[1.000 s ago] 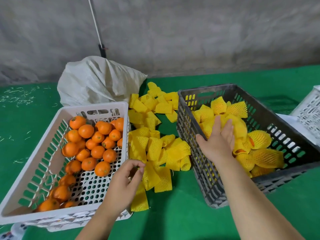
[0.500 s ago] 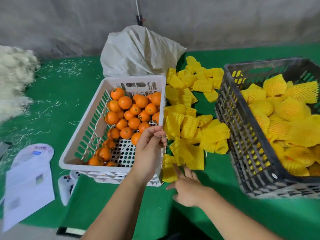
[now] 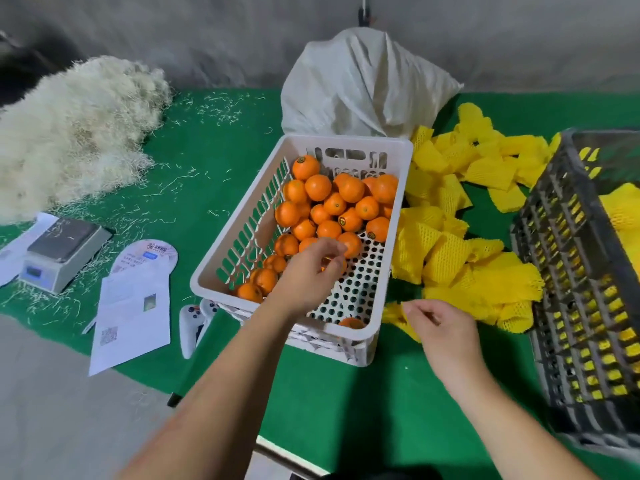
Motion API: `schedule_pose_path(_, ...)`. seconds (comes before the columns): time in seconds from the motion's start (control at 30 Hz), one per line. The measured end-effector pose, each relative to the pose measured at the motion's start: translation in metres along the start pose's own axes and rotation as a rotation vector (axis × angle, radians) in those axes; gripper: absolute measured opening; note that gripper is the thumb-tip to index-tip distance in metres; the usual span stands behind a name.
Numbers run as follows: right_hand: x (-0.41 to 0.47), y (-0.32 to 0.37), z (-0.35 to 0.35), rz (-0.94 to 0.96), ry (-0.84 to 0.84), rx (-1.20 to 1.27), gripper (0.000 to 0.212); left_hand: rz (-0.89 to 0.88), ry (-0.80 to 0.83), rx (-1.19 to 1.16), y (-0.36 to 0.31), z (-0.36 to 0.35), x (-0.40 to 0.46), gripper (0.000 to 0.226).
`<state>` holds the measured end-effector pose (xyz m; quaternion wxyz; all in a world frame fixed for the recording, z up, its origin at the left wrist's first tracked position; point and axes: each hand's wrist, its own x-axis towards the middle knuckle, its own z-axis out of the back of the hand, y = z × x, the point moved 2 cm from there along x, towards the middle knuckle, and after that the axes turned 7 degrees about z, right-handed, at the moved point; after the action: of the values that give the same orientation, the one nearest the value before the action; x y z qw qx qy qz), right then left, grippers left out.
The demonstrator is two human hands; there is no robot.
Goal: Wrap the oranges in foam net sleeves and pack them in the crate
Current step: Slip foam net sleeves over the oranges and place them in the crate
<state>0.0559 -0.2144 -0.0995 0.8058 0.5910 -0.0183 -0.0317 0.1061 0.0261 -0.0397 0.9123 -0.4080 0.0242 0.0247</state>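
— Head view: where are your hands?
— Your left hand (image 3: 313,268) curls its grip round an orange (image 3: 334,264) in the white crate (image 3: 239,237); your right hand (image 3: 441,329) pinches a yellow foam sleeve (image 3: 394,315) on the green tabletop (image 3: 194,188), beside the dark crate (image 3: 568,289).

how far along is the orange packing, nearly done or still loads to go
Partly done. Wrapped oranges already sit in the dark crate. In hand: the left hand reaches onto an orange in the white basket, and the right hand pinches a sleeve. Left: about two dozen bare oranges remain, so plenty to go.
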Motion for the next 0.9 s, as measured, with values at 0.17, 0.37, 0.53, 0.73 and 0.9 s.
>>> schedule_pose_path(0.17, 0.014, 0.05, 0.004, -0.014, -0.203, 0.336, 0.028, 0.303, -0.067, 0.259, 0.059, 0.022, 0.048, 0.045)
schedule_pose_path(0.37, 0.019, 0.115, -0.048, 0.33, 0.01, 0.043, 0.036, 0.666, 0.32, 0.771, 0.092, 0.02, 0.059, 0.063)
schedule_pose_path(0.53, 0.013, 0.098, -0.091, 0.616, 0.347, -0.59, 0.019, 0.676, 0.324, 0.913, 0.105, 0.012, 0.055, 0.077)
schedule_pose_path(0.73, 0.016, 0.098, -0.092, 0.658, 0.244, -0.564, 0.01, 0.627, 0.296, 1.159, 0.102, 0.007, 0.069, 0.078)
schedule_pose_path(0.9, 0.016, 0.096, -0.093, 0.644, 0.255, -0.601, 0.008, 0.638, 0.326, 1.109, 0.102, 0.003, 0.068, 0.086)
